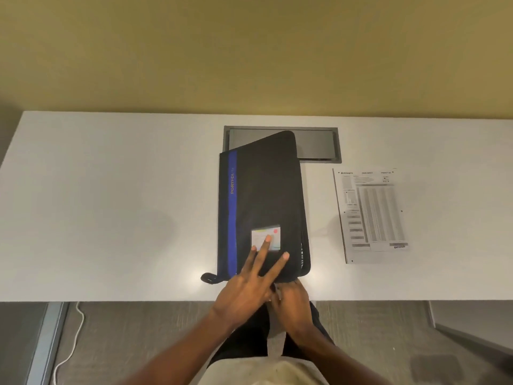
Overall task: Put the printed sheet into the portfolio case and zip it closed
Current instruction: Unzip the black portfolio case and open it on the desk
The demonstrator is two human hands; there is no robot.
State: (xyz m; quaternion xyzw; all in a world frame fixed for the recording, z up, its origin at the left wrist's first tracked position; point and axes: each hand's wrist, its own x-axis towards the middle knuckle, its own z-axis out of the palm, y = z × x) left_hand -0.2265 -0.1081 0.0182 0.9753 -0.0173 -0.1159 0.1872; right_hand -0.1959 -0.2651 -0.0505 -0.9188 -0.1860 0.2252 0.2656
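A white cable (72, 340) trails over the carpeted floor at lower left, cut off by the bottom of the view. Above it the white counter (111, 204) lies bare across its whole left half, open out to the left corner.

At the middle lies the black portfolio case (266, 195) with a blue stripe (232, 212) down its left side; the yellow lettering on the stripe is only partly readable. Its far end overlaps a grey recessed hatch (316, 145) in the counter, and its near end sits close to the counter's front edge, a small loop (208, 278) sticking out at the near left corner. A label card (266, 237) on the cover is too blurred to read.

The left hand (249, 287) lies flat on the case's near end, fingers (265, 244) spread, one fingertip on the card. The right hand (293, 301) is at the case's near right corner, partly hidden behind the left; whether its fingers pinch anything cannot be told.

The printed sheet (372, 215) lies flat on the counter, apart from the case's right side, its print too fine to read. Bare counter runs on to the right edge.
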